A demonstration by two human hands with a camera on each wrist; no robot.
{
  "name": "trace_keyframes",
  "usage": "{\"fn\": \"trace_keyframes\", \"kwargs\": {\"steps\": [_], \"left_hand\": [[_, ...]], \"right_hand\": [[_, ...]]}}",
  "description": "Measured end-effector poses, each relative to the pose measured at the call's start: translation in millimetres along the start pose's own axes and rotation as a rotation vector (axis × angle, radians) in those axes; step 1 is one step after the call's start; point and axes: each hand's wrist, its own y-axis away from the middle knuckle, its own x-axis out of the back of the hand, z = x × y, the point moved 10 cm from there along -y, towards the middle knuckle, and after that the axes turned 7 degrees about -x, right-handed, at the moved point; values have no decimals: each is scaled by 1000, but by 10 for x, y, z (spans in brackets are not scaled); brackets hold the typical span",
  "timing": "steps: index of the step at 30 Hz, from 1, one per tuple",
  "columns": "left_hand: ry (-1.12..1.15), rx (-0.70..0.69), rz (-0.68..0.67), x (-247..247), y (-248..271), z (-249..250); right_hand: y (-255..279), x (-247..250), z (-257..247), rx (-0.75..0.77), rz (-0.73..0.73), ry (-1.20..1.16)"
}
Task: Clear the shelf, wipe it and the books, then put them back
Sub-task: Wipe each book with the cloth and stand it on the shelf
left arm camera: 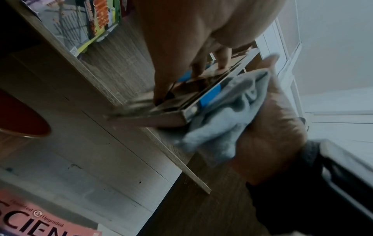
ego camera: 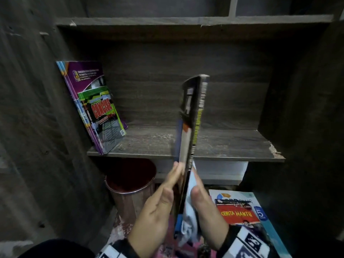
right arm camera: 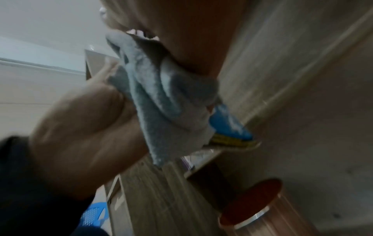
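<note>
I hold a thin book (ego camera: 193, 116) upright and edge-on in front of the wooden shelf (ego camera: 223, 146), sandwiched between both hands. My left hand (ego camera: 173, 175) lies flat against its left cover, and in the left wrist view its fingertips (left arm camera: 222, 63) press on that cover. My right hand (ego camera: 197, 183) grips a bunched pale blue cloth (ego camera: 189, 211) and presses it against the right cover. Seen from the right wrist, the cloth (right arm camera: 161, 99) covers most of the book's blue and yellow corner (right arm camera: 230, 127). A few books (ego camera: 96, 107) lean against the shelf's left wall.
A copper-coloured bin (ego camera: 130, 187) stands on the floor below the shelf's left half. More books (ego camera: 240, 213) are stacked on the floor at lower right. A pink science book (left arm camera: 40, 223) lies at the bottom left of the left wrist view. The shelf's front right corner (ego camera: 275, 151) is chipped.
</note>
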Motion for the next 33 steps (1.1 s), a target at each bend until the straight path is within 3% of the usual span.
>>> {"fn": "trace_keyframes", "kwargs": {"steps": [3,6,9,11,12,14,16,19,22,26,29,30,32,33], "left_hand": [[-100,0,-93,-62,-4,16],[-78,36,-119,-64,-6,5],[-234,-16,-121,-25,-58,-49],[-245,12,20,186,-171,-226],[-205,96,138,359,-221,-365],[-3,310,308,615,-240,-686],[251,428,375,697,-193,-879],[265,405,460,870,-135,-803],[273,331,367,883,-196,-653],[338,360,222,624,-204,-550],[291,356,273,637,-149,-550],[302,351,286,633,-139,-538],[306,321,315,631,-135,-497],[305,306,326,608,-137,-469]], "right_hand": [[-30,4,-305,76,-24,23],[-50,133,-403,134,101,140],[-58,234,-464,136,186,45],[-58,175,-562,171,136,38],[-53,115,-600,178,81,36],[-37,41,-636,152,-3,-14],[-31,53,-678,142,-44,-65],[-75,316,-739,133,53,-110],[-95,713,-774,141,244,-100],[-77,901,-708,108,326,-56],[-101,995,-607,101,386,32],[-88,1076,-569,109,467,117],[-16,1160,-469,57,668,489],[7,1049,-379,11,669,718]]}}
